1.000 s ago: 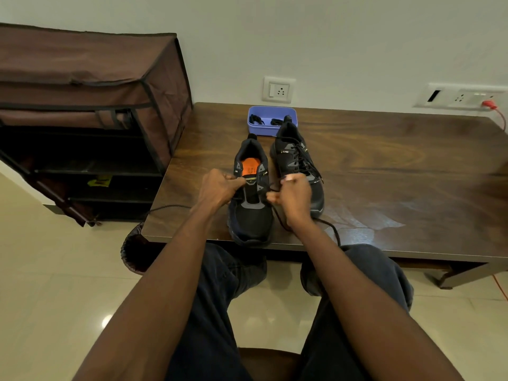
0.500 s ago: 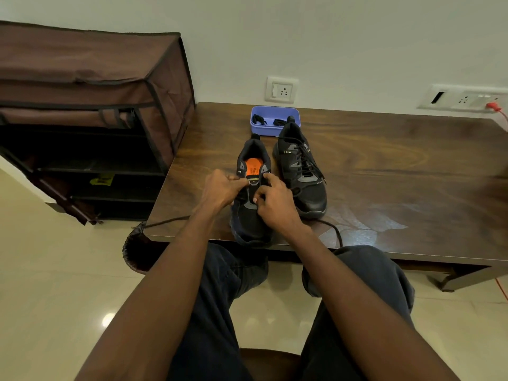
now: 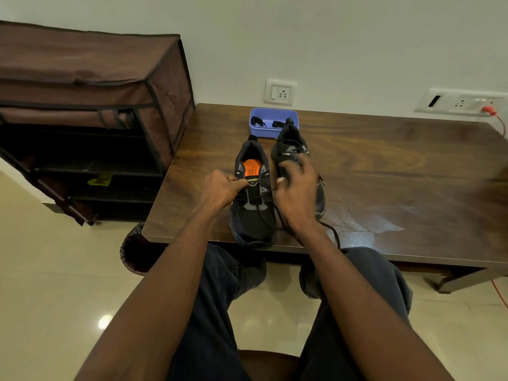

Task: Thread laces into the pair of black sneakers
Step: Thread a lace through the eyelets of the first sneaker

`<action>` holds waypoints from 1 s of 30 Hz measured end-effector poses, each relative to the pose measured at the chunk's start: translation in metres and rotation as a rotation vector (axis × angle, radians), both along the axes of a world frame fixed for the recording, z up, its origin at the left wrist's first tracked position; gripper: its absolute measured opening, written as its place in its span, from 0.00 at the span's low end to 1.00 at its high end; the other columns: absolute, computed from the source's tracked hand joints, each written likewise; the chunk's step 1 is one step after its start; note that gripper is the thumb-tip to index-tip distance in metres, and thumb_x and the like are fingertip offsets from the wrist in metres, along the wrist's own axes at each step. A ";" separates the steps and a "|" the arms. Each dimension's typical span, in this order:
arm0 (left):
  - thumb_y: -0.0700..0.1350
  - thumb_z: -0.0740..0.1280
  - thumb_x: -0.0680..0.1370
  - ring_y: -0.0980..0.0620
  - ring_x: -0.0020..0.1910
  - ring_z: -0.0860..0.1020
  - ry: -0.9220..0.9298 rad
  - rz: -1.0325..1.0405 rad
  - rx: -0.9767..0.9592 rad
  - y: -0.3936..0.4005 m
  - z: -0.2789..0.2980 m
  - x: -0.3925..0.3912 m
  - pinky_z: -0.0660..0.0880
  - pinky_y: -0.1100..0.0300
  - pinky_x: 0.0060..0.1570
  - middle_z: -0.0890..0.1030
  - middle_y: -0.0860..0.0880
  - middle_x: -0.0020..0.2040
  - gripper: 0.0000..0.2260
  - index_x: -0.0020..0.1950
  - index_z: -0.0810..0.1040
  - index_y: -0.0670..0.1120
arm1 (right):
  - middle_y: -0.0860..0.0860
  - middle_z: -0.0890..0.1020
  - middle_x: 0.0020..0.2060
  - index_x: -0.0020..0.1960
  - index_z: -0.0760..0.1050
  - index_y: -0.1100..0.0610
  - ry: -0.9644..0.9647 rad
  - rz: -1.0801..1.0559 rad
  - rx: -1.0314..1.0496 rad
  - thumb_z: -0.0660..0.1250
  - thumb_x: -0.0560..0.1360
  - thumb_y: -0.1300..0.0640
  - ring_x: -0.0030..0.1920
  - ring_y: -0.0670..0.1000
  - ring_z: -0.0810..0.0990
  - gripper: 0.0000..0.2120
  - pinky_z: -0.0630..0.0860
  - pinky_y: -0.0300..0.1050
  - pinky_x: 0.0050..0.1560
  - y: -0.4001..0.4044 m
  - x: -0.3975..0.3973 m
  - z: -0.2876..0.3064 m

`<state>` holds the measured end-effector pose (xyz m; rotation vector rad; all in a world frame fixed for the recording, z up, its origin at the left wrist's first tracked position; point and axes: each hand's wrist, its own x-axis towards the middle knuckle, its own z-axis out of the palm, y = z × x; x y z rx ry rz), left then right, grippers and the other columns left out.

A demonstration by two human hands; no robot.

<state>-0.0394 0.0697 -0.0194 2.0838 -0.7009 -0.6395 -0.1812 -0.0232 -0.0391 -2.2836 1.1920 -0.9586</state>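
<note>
Head view: left hand (image 3: 224,188) curled at the near sneaker (image 3: 254,198), fingers (image 3: 238,185) pinched tight on the left rim of its opening beside the orange insole (image 3: 252,169). Right hand (image 3: 295,192) just to the right of that shoe, blurred, fingers (image 3: 298,169) loosely spread above; thumb side seemingly drawing the black lace (image 3: 265,192) taut across the tongue, grip itself not clear enough to tell. Lace tail looping off past the right wrist, over the counter (image 3: 384,171) edge toward the lap. Second sneaker (image 3: 292,149) just beyond the right fingers, touching or nearly touching the first, already laced, partly hidden by that hand. Both shoes toe-forward toward the body, near the front edge of the counter. Farther past the fingers, against the wall, blue tray (image 3: 273,119) holding dark bundles, too small to identify. Left of the left fingers, well apart, brown fabric shoe rack (image 3: 90,111) on the floor. Wall sockets (image 3: 280,92) behind the tray.
</note>
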 end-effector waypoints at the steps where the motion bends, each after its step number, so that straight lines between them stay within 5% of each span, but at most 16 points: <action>1: 0.47 0.72 0.75 0.51 0.28 0.75 -0.005 0.001 -0.002 0.000 0.000 0.000 0.76 0.56 0.34 0.76 0.46 0.28 0.16 0.30 0.73 0.46 | 0.57 0.65 0.73 0.62 0.79 0.56 0.106 0.168 0.030 0.67 0.76 0.61 0.73 0.57 0.62 0.15 0.64 0.55 0.73 0.005 0.005 -0.006; 4: 0.47 0.72 0.75 0.50 0.29 0.75 -0.008 0.003 -0.007 0.001 0.000 -0.001 0.77 0.55 0.35 0.77 0.45 0.29 0.15 0.30 0.75 0.45 | 0.57 0.63 0.76 0.60 0.81 0.57 0.340 0.372 0.120 0.66 0.79 0.57 0.74 0.58 0.63 0.12 0.64 0.55 0.72 0.018 0.013 -0.019; 7: 0.47 0.72 0.75 0.50 0.29 0.76 -0.022 -0.011 0.002 0.002 0.000 -0.002 0.76 0.55 0.33 0.78 0.44 0.29 0.14 0.32 0.77 0.43 | 0.54 0.67 0.73 0.53 0.80 0.60 0.260 0.322 0.218 0.64 0.79 0.60 0.68 0.56 0.71 0.07 0.69 0.50 0.63 0.022 0.014 -0.014; 9: 0.47 0.72 0.75 0.49 0.29 0.76 -0.028 -0.008 0.001 0.002 -0.001 -0.001 0.77 0.54 0.34 0.78 0.43 0.30 0.14 0.33 0.77 0.43 | 0.55 0.75 0.63 0.49 0.76 0.56 0.218 0.259 0.260 0.62 0.79 0.62 0.60 0.57 0.77 0.04 0.73 0.51 0.57 0.022 0.014 -0.010; 13: 0.48 0.73 0.74 0.49 0.31 0.76 -0.016 0.013 0.007 -0.001 -0.002 0.001 0.78 0.53 0.35 0.79 0.43 0.32 0.12 0.35 0.79 0.43 | 0.56 0.79 0.48 0.45 0.70 0.52 -0.513 -0.127 0.724 0.58 0.81 0.63 0.46 0.54 0.83 0.09 0.83 0.54 0.48 0.011 0.012 -0.004; 15: 0.48 0.73 0.74 0.49 0.31 0.76 -0.017 0.017 0.001 -0.001 -0.002 0.001 0.80 0.50 0.38 0.79 0.43 0.33 0.12 0.35 0.78 0.44 | 0.54 0.77 0.49 0.45 0.69 0.52 -0.714 -0.343 0.700 0.57 0.81 0.63 0.47 0.56 0.83 0.09 0.82 0.56 0.49 0.001 0.010 -0.002; 18: 0.48 0.72 0.75 0.50 0.32 0.77 -0.010 0.019 0.011 -0.002 -0.003 0.001 0.81 0.50 0.40 0.82 0.40 0.36 0.11 0.38 0.80 0.43 | 0.54 0.71 0.59 0.49 0.71 0.56 -0.431 -0.385 0.273 0.60 0.76 0.68 0.56 0.56 0.76 0.09 0.77 0.53 0.57 0.001 0.001 0.002; 20: 0.48 0.72 0.75 0.50 0.32 0.76 -0.005 0.016 0.012 -0.002 -0.002 0.001 0.80 0.51 0.40 0.82 0.40 0.37 0.11 0.38 0.80 0.42 | 0.57 0.67 0.68 0.57 0.75 0.58 -0.163 -0.172 -0.005 0.65 0.72 0.68 0.66 0.57 0.70 0.15 0.71 0.50 0.65 0.001 -0.001 -0.001; 24: 0.47 0.73 0.74 0.50 0.30 0.76 -0.009 0.030 0.006 -0.001 -0.002 0.001 0.76 0.56 0.34 0.77 0.46 0.30 0.16 0.29 0.73 0.47 | 0.57 0.63 0.75 0.61 0.81 0.56 0.183 0.340 0.155 0.70 0.76 0.58 0.75 0.57 0.60 0.14 0.60 0.55 0.75 0.009 0.009 -0.018; 30: 0.49 0.72 0.75 0.54 0.25 0.74 -0.035 0.019 0.024 -0.002 -0.004 0.001 0.72 0.62 0.28 0.76 0.47 0.27 0.15 0.31 0.76 0.45 | 0.53 0.76 0.67 0.52 0.80 0.59 0.179 0.282 0.301 0.65 0.79 0.58 0.65 0.55 0.75 0.07 0.71 0.50 0.62 0.012 0.015 -0.018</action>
